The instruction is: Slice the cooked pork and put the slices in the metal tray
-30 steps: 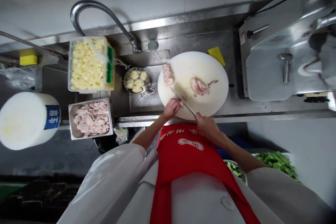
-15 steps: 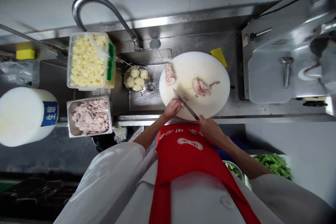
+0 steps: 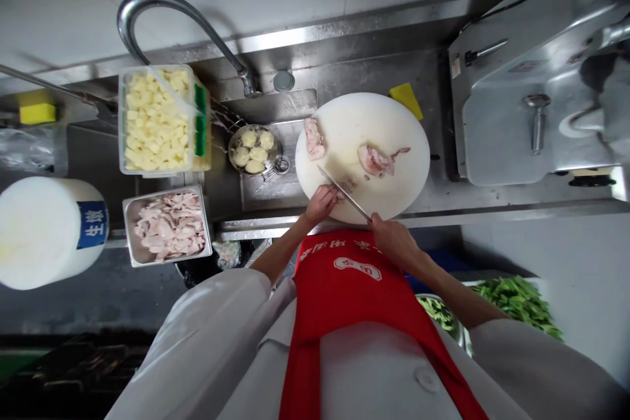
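My right hand is closed round the handle of a knife, whose blade slants up and left over the round white cutting board. Against the blade's left side, my left hand has its fingers bent down on a small piece of meat at the board's near edge, mostly hidden by hand and blade. Small meat scraps lie just beyond the blade. A pale strip of meat rests at the board's left, and a larger pink chunk of meat near its middle.
Left of the board, a pot of peeled potatoes sits in the sink under the faucet. Further left are a tub of pale cubes, a steel pan of sliced meat and a white bucket. A steel machine stands right.
The camera view has shifted slightly. The knife blade has tilted a little lower to the left, and more meat scraps show beyond it. Both hands stay at the board's near edge.
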Demonstrator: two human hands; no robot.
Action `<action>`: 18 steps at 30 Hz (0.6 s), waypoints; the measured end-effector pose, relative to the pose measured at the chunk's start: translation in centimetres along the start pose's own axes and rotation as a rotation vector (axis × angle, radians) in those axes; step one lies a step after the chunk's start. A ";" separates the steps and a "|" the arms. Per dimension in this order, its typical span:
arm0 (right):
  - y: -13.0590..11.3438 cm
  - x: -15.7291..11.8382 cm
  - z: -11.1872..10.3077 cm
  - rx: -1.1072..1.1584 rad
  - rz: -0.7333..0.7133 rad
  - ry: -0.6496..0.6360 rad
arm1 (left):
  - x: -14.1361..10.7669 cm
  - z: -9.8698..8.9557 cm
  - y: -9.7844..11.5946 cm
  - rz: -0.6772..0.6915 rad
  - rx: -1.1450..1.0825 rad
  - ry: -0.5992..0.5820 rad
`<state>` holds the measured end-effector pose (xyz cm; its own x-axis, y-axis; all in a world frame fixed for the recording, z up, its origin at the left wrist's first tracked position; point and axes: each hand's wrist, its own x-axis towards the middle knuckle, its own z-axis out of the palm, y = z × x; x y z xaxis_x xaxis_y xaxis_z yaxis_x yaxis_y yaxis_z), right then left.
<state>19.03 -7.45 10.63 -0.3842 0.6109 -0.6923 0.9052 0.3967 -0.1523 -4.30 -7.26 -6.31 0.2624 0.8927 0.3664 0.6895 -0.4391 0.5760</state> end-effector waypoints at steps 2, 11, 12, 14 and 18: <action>0.3 -1.5 0.4 -0.005 -0.004 -0.029 | 0.0 0.0 0.0 0.004 0.010 -0.009; -0.8 0.7 1.2 0.043 0.014 -0.066 | 0.0 -0.5 0.3 -0.033 -0.076 -0.018; -1.1 1.5 1.1 0.047 0.014 -0.056 | 0.0 -0.6 0.3 -0.045 -0.088 -0.029; -1.1 2.4 1.0 0.051 0.020 -0.053 | -0.1 -0.7 0.2 -0.061 -0.083 -0.032; 0.2 0.7 1.0 0.044 0.037 -0.041 | -0.2 -0.4 0.0 -0.057 -0.055 -0.028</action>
<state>19.07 -7.65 9.36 -0.3432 0.5960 -0.7260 0.9263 0.3429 -0.1563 -4.62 -7.47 -6.11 0.2430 0.9186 0.3117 0.6658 -0.3916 0.6351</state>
